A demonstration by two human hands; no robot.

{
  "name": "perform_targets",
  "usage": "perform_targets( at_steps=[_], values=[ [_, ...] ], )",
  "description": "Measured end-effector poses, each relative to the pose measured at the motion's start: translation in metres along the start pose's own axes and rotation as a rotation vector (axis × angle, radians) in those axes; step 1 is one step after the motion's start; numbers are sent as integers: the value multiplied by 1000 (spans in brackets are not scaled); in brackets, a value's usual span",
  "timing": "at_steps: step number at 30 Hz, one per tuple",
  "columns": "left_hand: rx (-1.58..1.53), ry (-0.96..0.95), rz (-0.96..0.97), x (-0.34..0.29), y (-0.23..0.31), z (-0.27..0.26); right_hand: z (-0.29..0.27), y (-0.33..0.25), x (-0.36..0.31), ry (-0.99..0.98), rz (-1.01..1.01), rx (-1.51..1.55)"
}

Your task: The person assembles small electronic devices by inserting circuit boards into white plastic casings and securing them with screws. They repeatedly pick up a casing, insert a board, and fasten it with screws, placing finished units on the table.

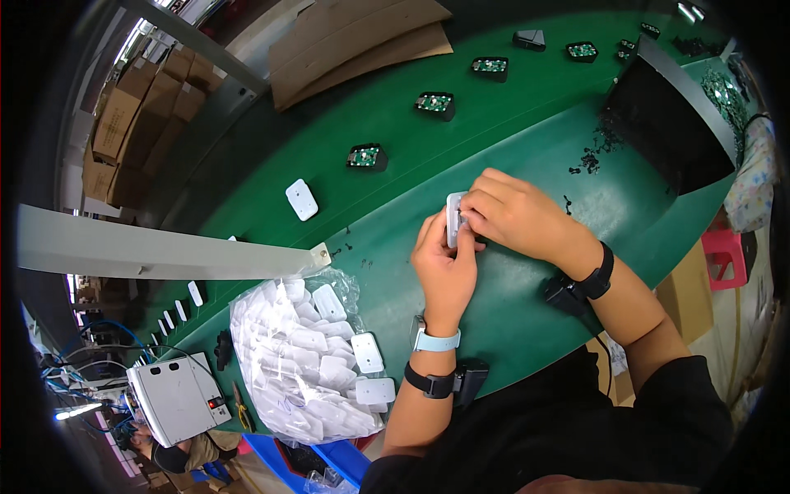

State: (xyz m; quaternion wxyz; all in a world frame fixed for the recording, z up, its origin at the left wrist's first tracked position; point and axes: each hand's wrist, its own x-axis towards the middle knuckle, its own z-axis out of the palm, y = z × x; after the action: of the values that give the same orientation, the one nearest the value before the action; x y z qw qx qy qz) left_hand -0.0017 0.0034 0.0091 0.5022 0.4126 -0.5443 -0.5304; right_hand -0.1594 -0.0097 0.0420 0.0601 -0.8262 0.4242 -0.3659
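Note:
My left hand (445, 267) is closed around a small white plastic cover (452, 224), keeping it upright above the green table (395, 284). The fingertips of my right hand (512, 212) are pinched together at the cover's inner face; whatever lies between them is hidden. Left of my hands, a clear plastic bag (296, 362) is full of similar white covers. A few loose ones, such as this white cover (367, 352), rest at its right side. Small black parts (589, 159) are scattered on the table beyond my right hand.
Along the far green belt stand several black housings with circuit boards (366, 157) and a white cover (302, 200). A grey metal beam (173, 243) juts in from the left. Pliers (243, 406) lie beside a white machine (179, 399). A black bin (671, 115) sits far right.

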Motion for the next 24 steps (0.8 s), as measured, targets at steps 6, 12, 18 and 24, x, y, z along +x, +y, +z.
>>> perform_targets(
  at_steps=[6, 12, 18, 24],
  values=[
    [216, 23, 113, 1, -8, 2, -7, 0, -1, -68, 50, -42],
    [310, 73, 153, -1, -2, -1, -4, -3, -1, -76, 24, -39],
    [221, 73, 4, -3, 2, -1, 0, -5, -2, -42, 77, 6],
    [139, 116, 38, -1, -9, -6, -1, -12, 4, 46, 316, 336]
  ],
)
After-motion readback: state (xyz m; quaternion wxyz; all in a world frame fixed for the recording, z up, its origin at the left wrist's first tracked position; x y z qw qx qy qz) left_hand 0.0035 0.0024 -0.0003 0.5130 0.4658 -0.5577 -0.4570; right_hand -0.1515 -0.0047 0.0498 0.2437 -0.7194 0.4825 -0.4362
